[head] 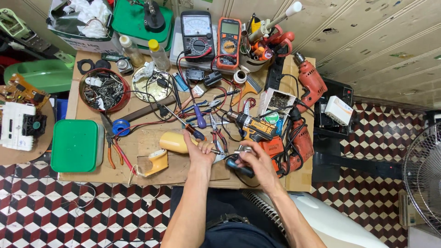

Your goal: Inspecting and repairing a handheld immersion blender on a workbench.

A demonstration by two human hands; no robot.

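Note:
My left hand [200, 151] rests on the cardboard-covered workbench [183, 177], fingers curled around a thin metal tool whose tip points right. Just left of it lies a cream-yellow plastic housing [173, 142], with a second yellow piece [155, 162] nearer the front edge. My right hand [255, 161] grips a small dark blue-and-black part [239, 166] with a metal end. The two hands sit close together, almost touching. A yellow-and-black cordless drill [254, 127] lies just beyond my right hand.
Pliers, screwdrivers and tangled wires crowd the bench middle. A green box [76, 145] sits left, a red bowl of metal bits [104, 90] behind it. Two multimeters [213, 36] stand at the back. Red drills [310, 81] lie right. A fan [425, 179] stands far right.

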